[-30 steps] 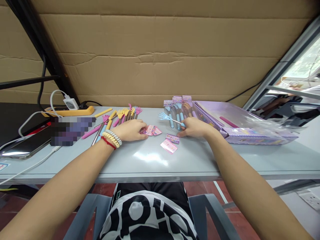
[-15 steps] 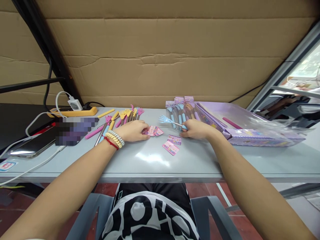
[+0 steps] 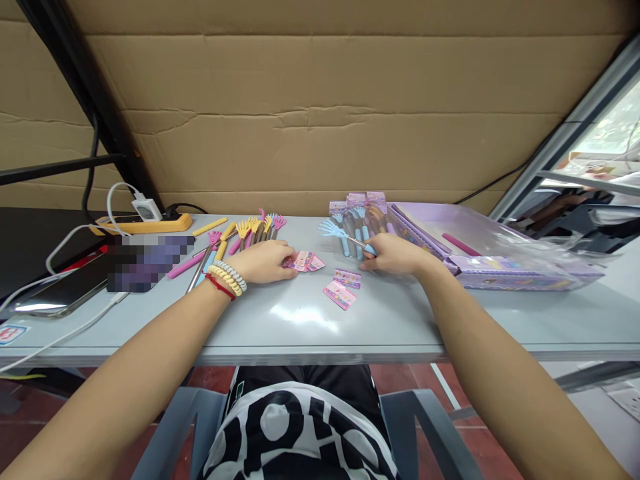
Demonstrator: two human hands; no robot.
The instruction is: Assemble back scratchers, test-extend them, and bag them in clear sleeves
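Note:
My right hand (image 3: 395, 253) grips the blue handle of a small hand-shaped back scratcher (image 3: 356, 241), whose light blue head points left above the table. Just left of it, my left hand (image 3: 267, 261) has its fingers closed on the near end of a few small pink cards (image 3: 309, 261). Between the hands lie a purple card (image 3: 347, 278) and a pink card (image 3: 339, 295). Behind my right hand, several wrapped back scratchers (image 3: 361, 223) with cards at their tops lie side by side. Loose yellow and pink back scratchers (image 3: 254, 230) are bunched behind my left hand.
On the right stands an open purple box (image 3: 510, 272) in clear plastic, with a pink stick (image 3: 461, 245) inside. To the left are a phone (image 3: 63, 287), a pixelated dark object (image 3: 150, 263), a yellow power strip (image 3: 175, 223) and white cables. A cardboard wall (image 3: 310, 147) closes off the back.
The held back scratcher has tilted slightly, its blue head shifting a little away from me. My left hand and the cards keep their places; the whole view has shifted slightly.

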